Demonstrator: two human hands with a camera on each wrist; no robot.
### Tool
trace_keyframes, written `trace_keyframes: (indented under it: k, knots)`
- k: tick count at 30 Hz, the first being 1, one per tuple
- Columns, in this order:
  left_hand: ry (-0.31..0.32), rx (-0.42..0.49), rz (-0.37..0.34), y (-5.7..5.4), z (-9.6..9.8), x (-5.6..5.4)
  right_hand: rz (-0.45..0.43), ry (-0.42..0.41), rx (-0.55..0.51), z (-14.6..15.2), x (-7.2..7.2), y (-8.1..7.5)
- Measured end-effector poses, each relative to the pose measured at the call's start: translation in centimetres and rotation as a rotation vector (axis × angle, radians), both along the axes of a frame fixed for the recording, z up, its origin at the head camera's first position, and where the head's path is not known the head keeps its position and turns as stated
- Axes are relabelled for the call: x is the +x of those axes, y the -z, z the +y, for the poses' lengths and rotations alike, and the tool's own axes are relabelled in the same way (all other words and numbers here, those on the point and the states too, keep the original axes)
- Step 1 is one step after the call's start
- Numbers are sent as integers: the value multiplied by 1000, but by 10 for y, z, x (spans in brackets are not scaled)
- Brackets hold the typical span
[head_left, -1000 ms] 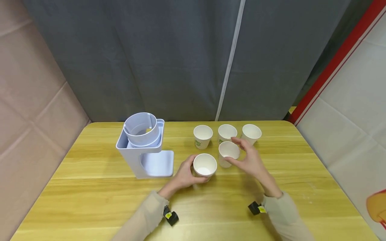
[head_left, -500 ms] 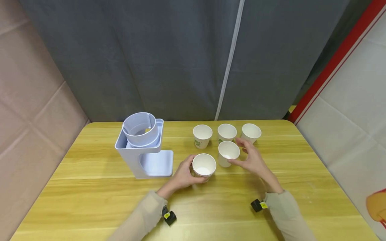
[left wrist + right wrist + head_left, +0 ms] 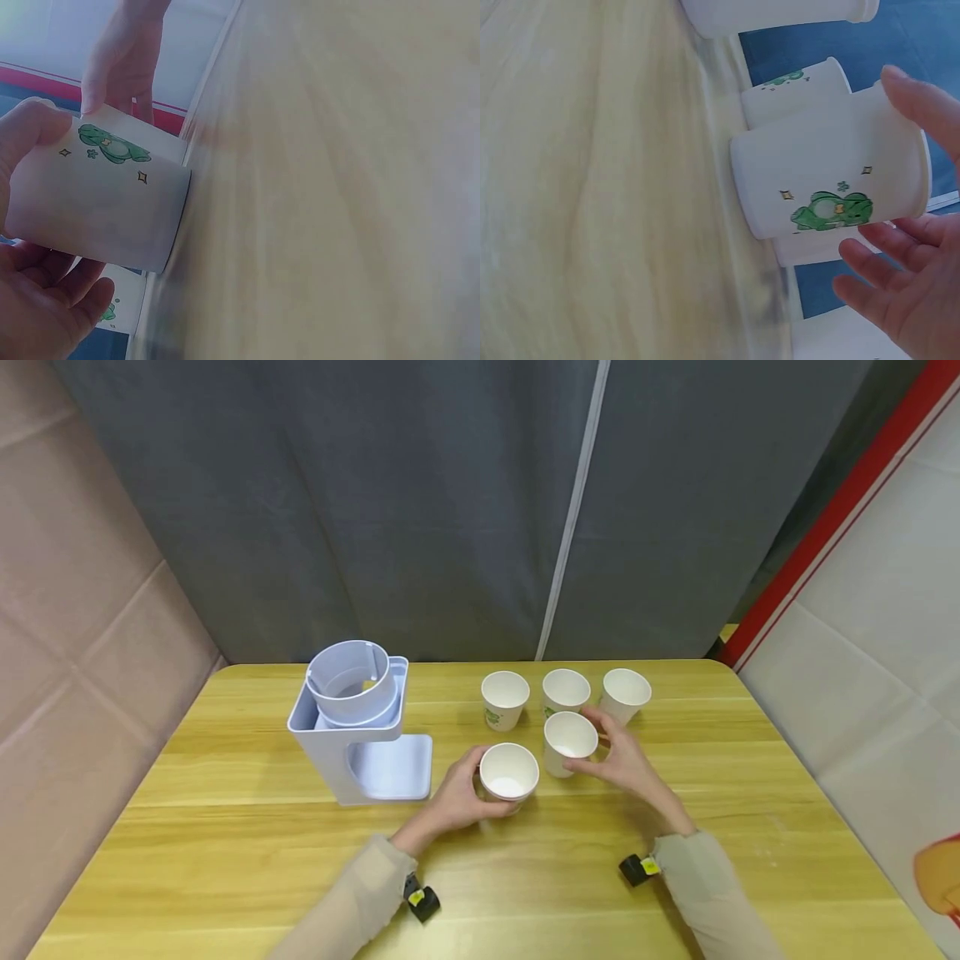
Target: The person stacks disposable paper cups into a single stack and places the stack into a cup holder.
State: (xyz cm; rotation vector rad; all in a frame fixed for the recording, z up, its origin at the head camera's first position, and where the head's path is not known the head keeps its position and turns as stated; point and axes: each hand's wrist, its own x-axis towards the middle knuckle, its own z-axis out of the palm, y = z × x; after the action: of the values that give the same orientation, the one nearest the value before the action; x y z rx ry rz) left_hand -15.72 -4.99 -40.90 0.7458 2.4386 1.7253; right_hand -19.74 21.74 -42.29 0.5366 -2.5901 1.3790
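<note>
In the head view, my left hand [image 3: 456, 798] grips a white paper cup [image 3: 510, 770] from its left side, thumb in front and fingers behind. Green cartoon print on that cup [image 3: 101, 202] faces the left wrist camera. Just right of it stands a second paper cup [image 3: 570, 737]. My right hand [image 3: 626, 765] holds this one around its right side. Seen from the right wrist, the thumb lies at the rim of the printed cup [image 3: 832, 165], with the lower fingers loosely spread along the other side. Both cups are upright, mouths up.
Three more paper cups form a back row: left [image 3: 504, 695], middle [image 3: 566, 687] and right [image 3: 626, 688]. To the left stands a pale blue plastic holder [image 3: 318, 752] with a round open top. A grey curtain [image 3: 420, 510] hangs behind the wooden table [image 3: 247, 868].
My right hand loosened a little away from its cup and has come back in against it. The left hand and its cup stay where they were.
</note>
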Motion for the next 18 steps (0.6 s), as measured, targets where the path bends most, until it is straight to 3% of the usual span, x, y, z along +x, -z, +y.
trace_keyframes:
  k: [3,6,10,13,18]
  knots:
    - [-4,4,-1,4,0,-2,9,-16,-5,-2,-1,2]
    - [-11,-1,14,22,1,-10,15,-22,0,-9,4,-10]
    - [-9,3,26,40,0,-18,10,-26,-10,-8,2,-6]
    - [-10,4,16,37,1,-17,15,-20,-20,-3,-6,9]
    - [-6,1,27,11,1,-5,30,-20,-44,-11,0,-1]
